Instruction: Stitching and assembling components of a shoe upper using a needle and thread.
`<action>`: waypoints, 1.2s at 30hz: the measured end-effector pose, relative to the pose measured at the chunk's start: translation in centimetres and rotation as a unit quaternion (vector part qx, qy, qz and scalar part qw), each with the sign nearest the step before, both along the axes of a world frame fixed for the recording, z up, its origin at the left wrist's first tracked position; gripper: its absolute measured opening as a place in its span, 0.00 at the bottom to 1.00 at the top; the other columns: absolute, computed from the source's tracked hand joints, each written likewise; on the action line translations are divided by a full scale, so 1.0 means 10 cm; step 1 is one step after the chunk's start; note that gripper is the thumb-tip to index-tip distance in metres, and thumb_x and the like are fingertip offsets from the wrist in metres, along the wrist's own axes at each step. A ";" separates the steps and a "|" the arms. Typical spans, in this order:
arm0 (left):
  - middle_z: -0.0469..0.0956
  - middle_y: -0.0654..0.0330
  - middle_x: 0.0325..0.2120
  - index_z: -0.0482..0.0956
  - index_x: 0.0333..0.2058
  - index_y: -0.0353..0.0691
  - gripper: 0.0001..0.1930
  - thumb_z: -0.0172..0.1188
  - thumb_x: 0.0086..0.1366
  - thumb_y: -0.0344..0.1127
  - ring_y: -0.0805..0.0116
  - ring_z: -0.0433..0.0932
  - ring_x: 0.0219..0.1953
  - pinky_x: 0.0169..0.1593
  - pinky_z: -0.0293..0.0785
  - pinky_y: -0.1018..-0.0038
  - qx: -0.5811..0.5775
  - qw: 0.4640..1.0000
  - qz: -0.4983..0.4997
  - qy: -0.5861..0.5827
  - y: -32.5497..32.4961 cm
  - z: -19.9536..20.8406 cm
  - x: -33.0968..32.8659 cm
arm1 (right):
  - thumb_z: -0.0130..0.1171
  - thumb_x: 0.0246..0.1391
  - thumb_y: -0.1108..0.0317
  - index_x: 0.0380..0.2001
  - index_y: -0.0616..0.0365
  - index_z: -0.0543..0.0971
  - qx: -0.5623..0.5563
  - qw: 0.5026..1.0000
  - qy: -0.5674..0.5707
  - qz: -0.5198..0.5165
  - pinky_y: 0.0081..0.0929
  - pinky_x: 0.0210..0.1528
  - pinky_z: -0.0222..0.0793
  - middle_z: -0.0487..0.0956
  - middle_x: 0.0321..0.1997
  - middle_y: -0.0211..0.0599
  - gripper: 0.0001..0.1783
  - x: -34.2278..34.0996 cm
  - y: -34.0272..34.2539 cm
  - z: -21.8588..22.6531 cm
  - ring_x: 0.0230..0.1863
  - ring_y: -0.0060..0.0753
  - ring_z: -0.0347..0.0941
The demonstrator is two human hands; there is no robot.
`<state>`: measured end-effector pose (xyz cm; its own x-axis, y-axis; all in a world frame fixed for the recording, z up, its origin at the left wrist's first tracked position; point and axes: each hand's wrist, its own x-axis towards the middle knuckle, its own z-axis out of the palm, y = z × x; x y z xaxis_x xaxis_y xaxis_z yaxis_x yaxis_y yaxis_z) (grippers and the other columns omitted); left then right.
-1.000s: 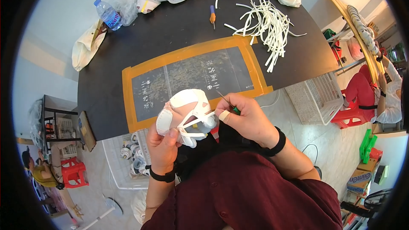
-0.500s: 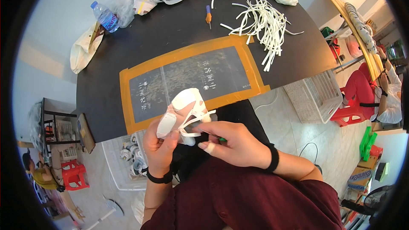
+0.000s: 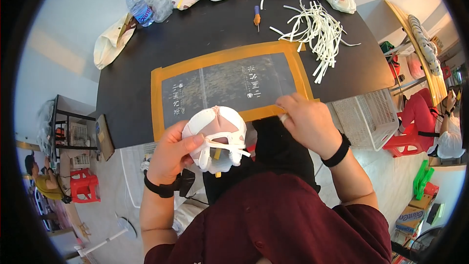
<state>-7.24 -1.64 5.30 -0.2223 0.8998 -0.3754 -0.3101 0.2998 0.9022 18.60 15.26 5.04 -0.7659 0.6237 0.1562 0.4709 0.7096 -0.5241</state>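
- Left hand [image 3: 171, 154] wraps the left side of a white dome-shaped cup [image 3: 215, 134], fingers curled behind it and thumb pressed on its front edge. It is held up off the table, at the near edge, in front of the person's chest.
- The cup has a pinkish centre panel. Thin white strips [image 3: 222, 144] cross its lower front, loose ends sticking out right; a small yellow bit sits under them.
- Right hand [image 3: 305, 122] is apart from the cup, to its right, over the near-right corner of the cutting mat [image 3: 229, 85]. Fingers are curled in and the fingertips look pinched together; whether they grip anything I cannot tell.
- My read on the step: strapping or binding strips onto the cup, right hand between strokes.
- Next move likely needs the right hand back at the loose strip ends, left hand keeping the cup steady and turned so the ends face right.
- The mat has an orange border and lies on a black table [image 3: 146, 73].
- Spare white strips [image 3: 320, 32] are piled far right.
- A small orange-handled tool [image 3: 256, 19] lies far centre, well apart from both hands.
- A water bottle [image 3: 138, 7] stands far left.
- A white basket [image 3: 366, 117] sits just right of the right wrist, below the table edge.
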 end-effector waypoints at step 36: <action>0.69 0.52 0.59 0.64 0.60 0.38 0.38 0.55 0.63 0.64 0.55 0.68 0.61 0.66 0.61 0.55 0.323 0.874 0.095 -0.351 0.09 -0.35 0.20 | 0.52 0.67 0.64 0.41 0.53 0.70 -0.750 0.465 0.468 0.043 0.16 0.30 0.64 0.71 0.29 0.23 0.06 -0.85 -0.26 -0.24 0.25 0.14 0.63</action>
